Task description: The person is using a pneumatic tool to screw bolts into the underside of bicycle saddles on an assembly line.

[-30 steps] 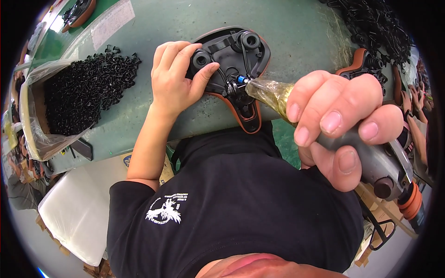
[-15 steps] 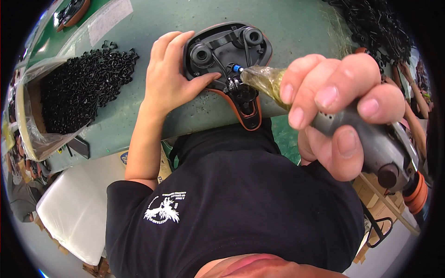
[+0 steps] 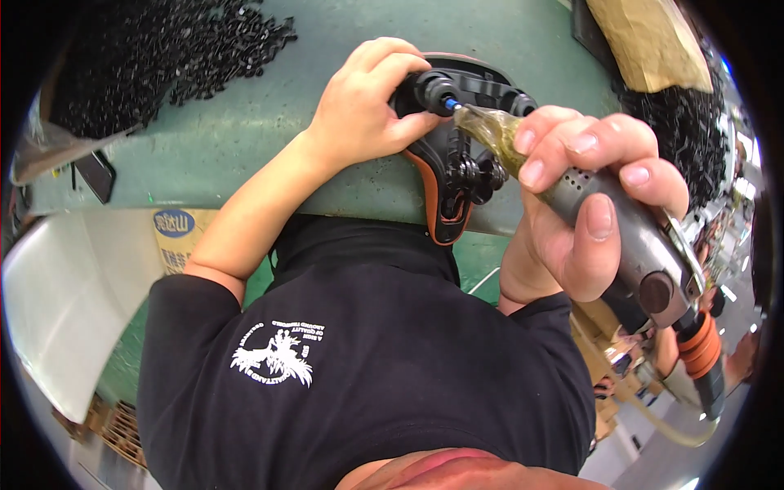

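A bicycle saddle [image 3: 445, 151] with orange sides rests underside up near the front edge of the green table, its narrow nose toward me. My left hand [image 3: 363, 110] is closed around its wide left end, thumb on the underside. In my right hand [image 3: 596, 175] is a grey power screwdriver [image 3: 645, 241] with its front wrapped in yellowish tape. The blue bit [image 3: 452, 104] points into the black round cup [image 3: 436, 91] at the saddle's left rear. Whether a screw sits under the bit is hidden. Metal rails and a clamp [image 3: 482, 175] show along the saddle's middle.
A heap of small black parts [image 3: 212, 49] spreads across the far left of the table [image 3: 245, 159]. Nearer lies a dark phone-like slab [image 3: 96, 175]. Another black heap [image 3: 690, 147] and a brown paper sheet or bag [image 3: 649, 45] are at far right. A hose trails from the screwdriver.
The bit has moved from the middle of the saddle to its left rear cup. My left hand has kept hold of the saddle, which now looks tilted. The whole view has shifted.
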`<state>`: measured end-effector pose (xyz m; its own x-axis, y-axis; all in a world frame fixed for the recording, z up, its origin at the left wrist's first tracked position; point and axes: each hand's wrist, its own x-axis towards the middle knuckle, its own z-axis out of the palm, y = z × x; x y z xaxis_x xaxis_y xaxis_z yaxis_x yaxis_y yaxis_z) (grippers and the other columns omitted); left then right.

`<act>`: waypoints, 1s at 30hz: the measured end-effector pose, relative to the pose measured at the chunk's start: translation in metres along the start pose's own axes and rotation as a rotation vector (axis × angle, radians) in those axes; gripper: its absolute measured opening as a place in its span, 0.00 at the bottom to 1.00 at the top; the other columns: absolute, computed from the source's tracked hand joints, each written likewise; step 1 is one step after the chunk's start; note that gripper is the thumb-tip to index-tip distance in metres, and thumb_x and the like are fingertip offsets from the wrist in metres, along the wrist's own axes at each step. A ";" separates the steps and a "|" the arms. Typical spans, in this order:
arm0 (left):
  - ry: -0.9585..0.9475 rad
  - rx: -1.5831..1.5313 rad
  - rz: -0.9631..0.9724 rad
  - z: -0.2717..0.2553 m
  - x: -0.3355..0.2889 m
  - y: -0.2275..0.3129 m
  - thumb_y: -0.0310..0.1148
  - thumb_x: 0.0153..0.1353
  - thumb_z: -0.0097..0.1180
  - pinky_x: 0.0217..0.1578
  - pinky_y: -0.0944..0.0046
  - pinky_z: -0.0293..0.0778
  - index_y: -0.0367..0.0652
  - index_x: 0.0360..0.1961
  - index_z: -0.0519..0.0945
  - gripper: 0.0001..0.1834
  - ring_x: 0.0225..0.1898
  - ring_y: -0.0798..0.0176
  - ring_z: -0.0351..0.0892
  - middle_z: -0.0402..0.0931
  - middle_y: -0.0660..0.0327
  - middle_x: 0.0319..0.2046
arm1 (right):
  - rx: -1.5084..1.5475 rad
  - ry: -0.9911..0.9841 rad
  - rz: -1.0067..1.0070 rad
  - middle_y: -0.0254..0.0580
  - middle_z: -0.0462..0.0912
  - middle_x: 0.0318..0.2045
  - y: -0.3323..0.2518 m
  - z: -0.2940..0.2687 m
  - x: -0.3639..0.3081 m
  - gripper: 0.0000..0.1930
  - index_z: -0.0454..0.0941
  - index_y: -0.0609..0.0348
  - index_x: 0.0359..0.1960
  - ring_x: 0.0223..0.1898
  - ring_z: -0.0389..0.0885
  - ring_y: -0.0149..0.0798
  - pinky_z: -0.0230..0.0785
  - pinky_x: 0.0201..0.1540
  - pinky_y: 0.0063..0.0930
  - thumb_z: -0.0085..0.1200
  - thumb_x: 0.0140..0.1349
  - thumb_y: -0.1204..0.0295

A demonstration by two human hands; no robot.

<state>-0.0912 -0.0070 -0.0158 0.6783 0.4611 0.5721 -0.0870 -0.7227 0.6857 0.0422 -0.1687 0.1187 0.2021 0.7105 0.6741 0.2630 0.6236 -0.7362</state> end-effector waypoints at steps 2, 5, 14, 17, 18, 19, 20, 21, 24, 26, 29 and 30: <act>0.007 -0.056 0.012 0.001 -0.004 -0.005 0.35 0.43 0.78 0.54 0.52 0.81 0.38 0.45 0.85 0.26 0.51 0.47 0.83 0.83 0.54 0.49 | -0.048 -0.018 0.029 0.56 0.78 0.49 0.003 0.008 0.002 0.20 0.69 0.53 0.62 0.32 0.82 0.42 0.78 0.43 0.50 0.49 0.68 0.74; 0.075 -0.116 -0.020 0.002 -0.008 -0.008 0.33 0.44 0.77 0.53 0.53 0.82 0.39 0.41 0.86 0.21 0.51 0.48 0.84 0.84 0.56 0.48 | -0.091 -0.052 0.006 0.58 0.78 0.48 0.014 0.017 0.007 0.20 0.68 0.56 0.62 0.30 0.81 0.43 0.79 0.41 0.50 0.49 0.68 0.74; 0.080 -0.330 -0.103 0.007 -0.017 -0.015 0.26 0.44 0.77 0.62 0.52 0.80 0.40 0.45 0.86 0.24 0.63 0.47 0.82 0.85 0.55 0.54 | -0.180 -0.053 -0.070 0.53 0.75 0.45 0.038 0.031 -0.010 0.21 0.66 0.56 0.62 0.26 0.79 0.40 0.78 0.33 0.44 0.51 0.69 0.72; 0.068 -0.388 -0.136 0.010 -0.019 -0.016 0.24 0.43 0.77 0.63 0.52 0.80 0.40 0.45 0.86 0.24 0.64 0.47 0.82 0.85 0.55 0.54 | -0.165 -0.054 -0.055 0.54 0.75 0.45 0.041 0.029 -0.008 0.21 0.66 0.56 0.63 0.26 0.79 0.40 0.78 0.33 0.44 0.51 0.69 0.72; 0.064 -0.400 -0.131 0.012 -0.018 -0.016 0.24 0.43 0.77 0.63 0.52 0.80 0.40 0.45 0.86 0.24 0.64 0.47 0.82 0.85 0.55 0.54 | -0.178 -0.052 -0.053 0.54 0.75 0.45 0.040 0.030 -0.008 0.21 0.66 0.56 0.63 0.26 0.79 0.40 0.78 0.33 0.44 0.51 0.69 0.72; 0.063 -0.424 -0.132 0.013 -0.016 -0.016 0.23 0.43 0.77 0.63 0.52 0.80 0.40 0.46 0.86 0.24 0.64 0.46 0.82 0.85 0.55 0.54 | -0.185 -0.029 -0.043 0.53 0.75 0.44 0.039 0.034 -0.007 0.21 0.66 0.56 0.62 0.26 0.78 0.39 0.79 0.33 0.44 0.51 0.69 0.73; 0.061 -0.448 -0.131 0.014 -0.014 -0.015 0.23 0.43 0.77 0.63 0.52 0.80 0.39 0.46 0.86 0.25 0.63 0.46 0.82 0.85 0.55 0.54 | -0.193 -0.006 -0.034 0.53 0.76 0.44 0.038 0.038 -0.006 0.20 0.66 0.56 0.62 0.26 0.78 0.39 0.79 0.34 0.45 0.51 0.69 0.73; 0.064 -0.464 -0.120 0.015 -0.015 -0.018 0.23 0.43 0.77 0.63 0.52 0.80 0.39 0.46 0.85 0.25 0.63 0.46 0.82 0.84 0.55 0.54 | -0.208 -0.016 -0.023 0.52 0.76 0.43 0.039 0.042 -0.004 0.19 0.66 0.56 0.61 0.27 0.79 0.39 0.80 0.35 0.45 0.50 0.70 0.74; -0.001 -0.528 -0.182 0.011 -0.017 -0.022 0.21 0.45 0.77 0.63 0.54 0.79 0.37 0.47 0.85 0.24 0.63 0.48 0.82 0.82 0.54 0.55 | -0.239 -0.073 0.057 0.57 0.80 0.42 0.044 0.040 0.005 0.16 0.66 0.57 0.57 0.27 0.81 0.43 0.81 0.38 0.48 0.51 0.69 0.78; 0.013 -0.495 -0.141 0.013 -0.017 -0.023 0.23 0.49 0.76 0.62 0.55 0.79 0.37 0.47 0.85 0.22 0.62 0.50 0.82 0.82 0.55 0.54 | -0.203 -0.069 0.108 0.59 0.82 0.39 0.047 0.042 0.011 0.15 0.69 0.61 0.52 0.27 0.82 0.44 0.83 0.39 0.47 0.52 0.65 0.85; 0.047 -0.448 -0.092 0.013 -0.013 -0.023 0.31 0.46 0.78 0.54 0.56 0.83 0.39 0.42 0.85 0.21 0.52 0.50 0.86 0.83 0.57 0.51 | -0.177 -0.048 0.178 0.61 0.85 0.43 0.052 0.043 0.017 0.16 0.71 0.63 0.52 0.31 0.84 0.39 0.82 0.40 0.38 0.56 0.63 0.85; 0.045 -0.436 -0.076 0.010 -0.013 -0.022 0.31 0.46 0.78 0.54 0.56 0.83 0.39 0.42 0.85 0.21 0.52 0.50 0.86 0.83 0.57 0.51 | -0.217 -0.094 0.205 0.67 0.83 0.47 0.051 0.043 0.019 0.19 0.70 0.63 0.58 0.32 0.83 0.42 0.82 0.42 0.43 0.55 0.66 0.83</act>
<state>-0.0907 -0.0026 -0.0429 0.6632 0.5331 0.5253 -0.3442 -0.4061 0.8466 0.0193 -0.1096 0.0916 0.1865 0.8476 0.4967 0.4230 0.3870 -0.8193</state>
